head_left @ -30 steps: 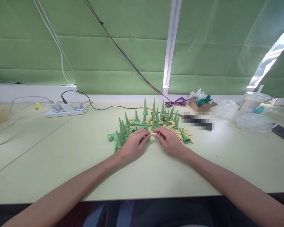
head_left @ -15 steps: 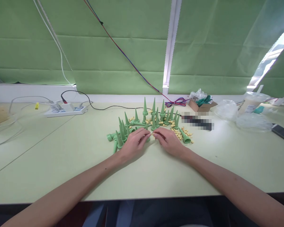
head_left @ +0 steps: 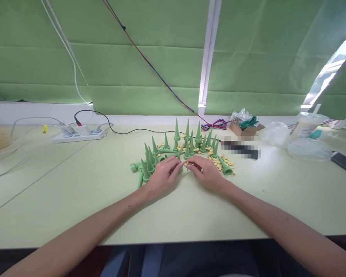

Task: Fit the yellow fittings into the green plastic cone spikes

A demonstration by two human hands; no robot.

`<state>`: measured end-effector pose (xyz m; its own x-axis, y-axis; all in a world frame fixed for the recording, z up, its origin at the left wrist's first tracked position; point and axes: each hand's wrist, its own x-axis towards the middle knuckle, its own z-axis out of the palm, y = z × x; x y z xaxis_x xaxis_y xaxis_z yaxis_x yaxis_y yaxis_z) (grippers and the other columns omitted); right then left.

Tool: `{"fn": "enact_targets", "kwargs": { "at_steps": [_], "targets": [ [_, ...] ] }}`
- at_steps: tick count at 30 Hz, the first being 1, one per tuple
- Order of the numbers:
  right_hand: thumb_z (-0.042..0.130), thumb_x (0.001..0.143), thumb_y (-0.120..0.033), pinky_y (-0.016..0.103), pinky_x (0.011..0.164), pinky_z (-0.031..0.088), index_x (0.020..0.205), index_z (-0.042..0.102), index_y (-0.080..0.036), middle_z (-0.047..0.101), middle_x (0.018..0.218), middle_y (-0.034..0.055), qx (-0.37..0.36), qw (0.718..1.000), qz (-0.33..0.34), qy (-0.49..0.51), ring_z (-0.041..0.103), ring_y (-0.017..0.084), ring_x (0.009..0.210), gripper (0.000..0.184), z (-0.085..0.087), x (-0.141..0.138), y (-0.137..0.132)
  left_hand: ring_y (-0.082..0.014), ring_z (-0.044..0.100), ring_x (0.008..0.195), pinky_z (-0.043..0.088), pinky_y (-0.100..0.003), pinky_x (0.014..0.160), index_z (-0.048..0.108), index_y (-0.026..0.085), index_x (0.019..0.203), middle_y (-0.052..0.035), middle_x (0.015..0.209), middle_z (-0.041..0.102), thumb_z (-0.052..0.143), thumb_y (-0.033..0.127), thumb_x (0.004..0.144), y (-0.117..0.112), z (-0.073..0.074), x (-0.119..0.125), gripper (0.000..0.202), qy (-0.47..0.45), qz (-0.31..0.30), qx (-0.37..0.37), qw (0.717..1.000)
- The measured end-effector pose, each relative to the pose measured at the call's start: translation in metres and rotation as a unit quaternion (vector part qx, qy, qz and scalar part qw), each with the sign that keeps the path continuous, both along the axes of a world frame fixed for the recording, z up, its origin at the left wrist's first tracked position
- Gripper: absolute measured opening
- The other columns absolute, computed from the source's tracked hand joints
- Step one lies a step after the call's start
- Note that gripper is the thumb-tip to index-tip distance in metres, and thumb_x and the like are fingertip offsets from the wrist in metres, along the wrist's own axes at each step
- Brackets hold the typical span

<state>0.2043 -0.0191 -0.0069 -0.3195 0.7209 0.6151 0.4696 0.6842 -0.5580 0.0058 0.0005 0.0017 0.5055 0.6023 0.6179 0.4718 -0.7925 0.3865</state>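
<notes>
Both my hands rest on the pale green table (head_left: 75, 192) at the near edge of a pile of green plastic cones (head_left: 187, 144). My left hand (head_left: 161, 177) has its fingers curled around a green cone that is mostly hidden under them. My right hand (head_left: 206, 173) pinches a small yellow peg (head_left: 187, 164) between thumb and fingertips. The peg sits in the gap between the two hands, close to my left fingertips. More small yellow pegs (head_left: 219, 163) lie scattered among the cones.
A white power strip (head_left: 80, 134) with cables lies at the back left. A small cardboard box (head_left: 246, 129), clear plastic bags (head_left: 276, 134), a plastic cup (head_left: 307, 125) and a dark phone (head_left: 344, 163) sit at the right. Green blinds hang behind.
The yellow peg in my right fingers has moved in toward my left hand, and the gap between the hands has narrowed slightly. The arms have hardly shifted.
</notes>
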Motion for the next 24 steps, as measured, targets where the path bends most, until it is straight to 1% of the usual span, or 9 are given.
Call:
{"fn": "enact_targets", "kwargs": {
  "at_steps": [2,4,7,10,14,17,20,22,24],
  "targets": [
    [0.051,0.100,-0.027,0.029,0.071,0.048,0.095,0.065,-0.018,0.070,0.089,0.0064,0.011,1.000,-0.007,-0.004,0.063,0.018,0.079,0.017,-0.0007,0.0002,0.0008,-0.0127,0.051,0.066,0.041,-0.025,0.061,0.056,0.017,0.077,-0.0006,0.070,0.053,0.045,0.024,0.102,-0.0006,0.0003,0.0000,0.028,-0.008,0.004,0.001,1.000],
    [0.052,0.099,-0.025,0.029,0.071,0.047,0.093,0.065,-0.018,0.070,0.087,0.0060,0.019,1.000,-0.017,-0.007,0.063,0.018,0.078,0.016,-0.0017,0.0006,0.0017,-0.0126,0.051,0.067,0.042,-0.024,0.059,0.057,0.017,0.079,-0.0012,0.074,0.054,0.045,0.025,0.102,-0.0015,0.0009,0.0000,0.027,-0.026,0.011,0.001,1.000],
    [0.053,0.098,-0.023,0.029,0.071,0.046,0.091,0.065,-0.018,0.069,0.084,0.0052,0.024,0.999,-0.037,-0.002,0.062,0.017,0.076,0.014,-0.0030,0.0011,0.0029,-0.0107,0.054,0.068,0.045,-0.022,0.054,0.060,0.018,0.091,-0.0036,0.090,0.055,0.047,0.027,0.101,-0.0034,0.0021,0.0007,0.018,-0.059,0.023,-0.008,0.998],
    [0.054,0.097,-0.023,0.028,0.069,0.046,0.091,0.065,-0.018,0.069,0.081,0.0042,0.019,0.998,-0.060,0.004,0.062,0.017,0.073,0.013,-0.0032,0.0015,0.0035,-0.0082,0.056,0.067,0.049,-0.020,0.053,0.057,0.019,0.105,-0.0061,0.106,0.052,0.051,0.028,0.099,-0.0048,0.0025,0.0019,0.012,-0.080,0.037,-0.017,0.996],
    [0.056,0.096,-0.026,0.028,0.066,0.045,0.089,0.065,-0.019,0.069,0.077,0.0030,-0.004,0.996,-0.084,0.010,0.061,0.017,0.067,0.013,-0.0022,0.0015,0.0035,-0.0077,0.058,0.070,0.050,-0.020,0.052,0.048,0.022,0.120,-0.0088,0.119,0.048,0.053,0.029,0.098,-0.0044,0.0002,0.0026,0.024,-0.095,0.050,-0.042,0.993],
    [0.056,0.096,-0.027,0.028,0.065,0.044,0.088,0.065,-0.019,0.068,0.075,0.0022,-0.018,0.996,-0.088,0.007,0.060,0.016,0.064,0.015,-0.0019,0.0018,0.0038,-0.0097,0.059,0.071,0.051,-0.023,0.056,0.042,0.023,0.127,-0.0089,0.120,0.051,0.052,0.033,0.098,-0.0026,-0.0022,0.0023,0.032,-0.086,0.060,-0.069,0.992],
    [0.054,0.097,-0.028,0.028,0.064,0.043,0.086,0.064,-0.019,0.067,0.073,0.0018,-0.029,0.995,-0.090,0.001,0.059,0.016,0.063,0.017,-0.0025,0.0024,0.0046,-0.0115,0.059,0.068,0.051,-0.027,0.059,0.041,0.022,0.130,-0.0075,0.113,0.057,0.049,0.037,0.099,-0.0005,-0.0038,0.0017,0.035,-0.056,0.073,-0.117,0.989],
    [0.054,0.097,-0.027,0.028,0.063,0.043,0.086,0.064,-0.019,0.067,0.071,0.0012,-0.039,0.995,-0.093,0.000,0.059,0.016,0.063,0.017,-0.0031,0.0027,0.0053,-0.0124,0.059,0.067,0.051,-0.028,0.060,0.045,0.021,0.125,-0.0065,0.109,0.059,0.047,0.039,0.099,0.0011,-0.0048,0.0013,0.031,-0.029,0.078,-0.144,0.986],
    [0.055,0.096,-0.027,0.027,0.063,0.043,0.086,0.064,-0.020,0.067,0.070,0.0007,-0.051,0.994,-0.095,0.001,0.059,0.016,0.063,0.016,-0.0036,0.0028,0.0059,-0.0140,0.059,0.069,0.050,-0.029,0.061,0.051,0.020,0.113,-0.0055,0.104,0.061,0.046,0.039,0.099,0.0027,-0.0057,0.0009,0.024,0.004,0.078,-0.156,0.985]
  ]
}}
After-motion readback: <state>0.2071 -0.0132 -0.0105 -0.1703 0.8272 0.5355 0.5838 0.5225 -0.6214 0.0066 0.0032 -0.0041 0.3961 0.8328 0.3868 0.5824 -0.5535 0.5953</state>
